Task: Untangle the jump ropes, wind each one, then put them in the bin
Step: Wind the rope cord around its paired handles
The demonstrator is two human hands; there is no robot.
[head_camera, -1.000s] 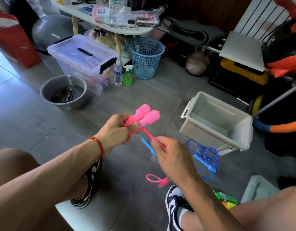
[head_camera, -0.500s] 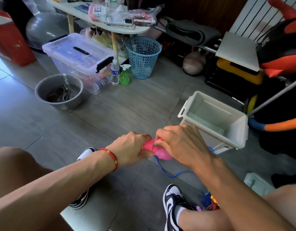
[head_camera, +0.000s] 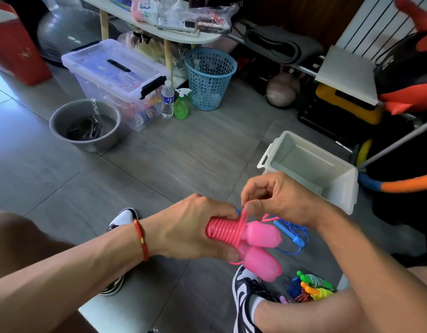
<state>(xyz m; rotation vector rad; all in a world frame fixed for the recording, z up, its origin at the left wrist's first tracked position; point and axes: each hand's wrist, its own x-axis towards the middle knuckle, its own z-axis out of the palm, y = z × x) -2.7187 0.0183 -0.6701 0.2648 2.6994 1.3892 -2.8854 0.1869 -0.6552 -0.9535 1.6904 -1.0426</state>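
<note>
Winding of the pink jump rope [head_camera: 234, 230] is judged nearly done: cord is coiled tight round both handles, which are gripped by the left hand [head_camera: 193, 228]. The free end is pinched between the right hand's [head_camera: 279, 200] fingers [head_camera: 252, 209], just above the coil. Tucking or securing is judged next, then a drop into the white bin [head_camera: 347, 186] close behind. A blue jump rope [head_camera: 290, 233] lies loose on the floor under the hands; coloured ropes [head_camera: 313, 287] lie by the shoe.
</note>
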